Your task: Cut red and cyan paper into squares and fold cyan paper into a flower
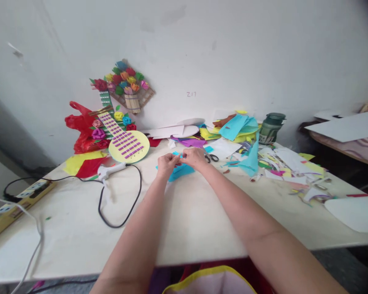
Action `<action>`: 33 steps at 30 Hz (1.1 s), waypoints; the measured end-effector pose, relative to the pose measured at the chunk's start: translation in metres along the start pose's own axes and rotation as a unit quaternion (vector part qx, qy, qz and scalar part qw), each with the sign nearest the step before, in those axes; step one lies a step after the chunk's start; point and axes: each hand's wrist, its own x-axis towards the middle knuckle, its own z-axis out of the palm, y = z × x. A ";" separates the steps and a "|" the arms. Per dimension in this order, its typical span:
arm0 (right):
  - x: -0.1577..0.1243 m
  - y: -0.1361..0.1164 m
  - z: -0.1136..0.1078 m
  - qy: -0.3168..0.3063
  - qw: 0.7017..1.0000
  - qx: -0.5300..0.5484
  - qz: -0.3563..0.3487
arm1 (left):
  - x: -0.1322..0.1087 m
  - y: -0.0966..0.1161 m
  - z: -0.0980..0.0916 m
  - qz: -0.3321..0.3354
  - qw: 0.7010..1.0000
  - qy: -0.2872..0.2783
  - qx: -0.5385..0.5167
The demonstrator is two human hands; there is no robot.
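Note:
Both my hands meet over a piece of blue paper (180, 171) lying on the white table (187, 220). My left hand (167, 163) has its fingers pinched on the paper's upper edge. My right hand (194, 157) is closed too, pinching the same spot from the right. A small red bit shows between the fingertips. Black-handled scissors (212, 157) lie just right of my right hand.
A white glue gun (110, 170) with a black cord (122, 212) lies to the left. A paper guitar (122, 141) and paper flowers (125, 81) lean on the wall. Coloured paper scraps (282, 167) and a green jar (271, 127) crowd the right. A power strip (21, 200) sits far left.

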 end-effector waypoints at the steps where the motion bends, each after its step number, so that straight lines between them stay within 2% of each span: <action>1: 0.001 0.001 0.000 -0.002 1.000 0.010 -0.007 | 0.000 0.000 0.000 -0.023 1.000 0.005 -0.012; 4: 0.005 0.010 -0.005 0.009 0.999 0.044 0.009 | 0.000 -0.001 -0.001 -0.072 0.997 0.011 -0.035; 8: 0.009 0.042 -0.013 0.042 0.985 0.012 0.169 | 0.000 -0.003 -0.001 -0.055 0.998 0.021 -0.026; 10: 0.008 0.059 -0.015 0.019 0.972 -0.016 0.233 | 0.000 -0.005 0.001 -0.042 0.999 0.029 -0.009; 13: 0.003 0.075 -0.012 -0.055 0.956 -0.058 0.281 | 0.002 -0.011 0.006 -0.027 0.999 0.030 0.027; 17: -0.004 0.074 -0.003 -0.117 0.949 -0.099 0.276 | 0.005 -0.018 0.015 0.011 0.997 0.001 0.082; 24: -0.006 0.069 0.007 -0.114 0.957 -0.095 0.249 | 0.002 -0.017 0.020 0.015 0.998 -0.019 0.061; 28: -0.007 0.071 0.009 -0.112 0.959 -0.094 0.244 | 0.001 -0.018 0.020 0.050 0.992 -0.023 0.116; 30: -0.008 0.071 0.010 -0.104 0.958 -0.101 0.246 | 0.000 -0.020 0.021 0.070 0.986 -0.051 0.145; 33: -0.011 0.072 0.012 -0.086 0.967 -0.116 0.210 | -0.001 -0.024 0.023 0.045 0.977 -0.098 0.185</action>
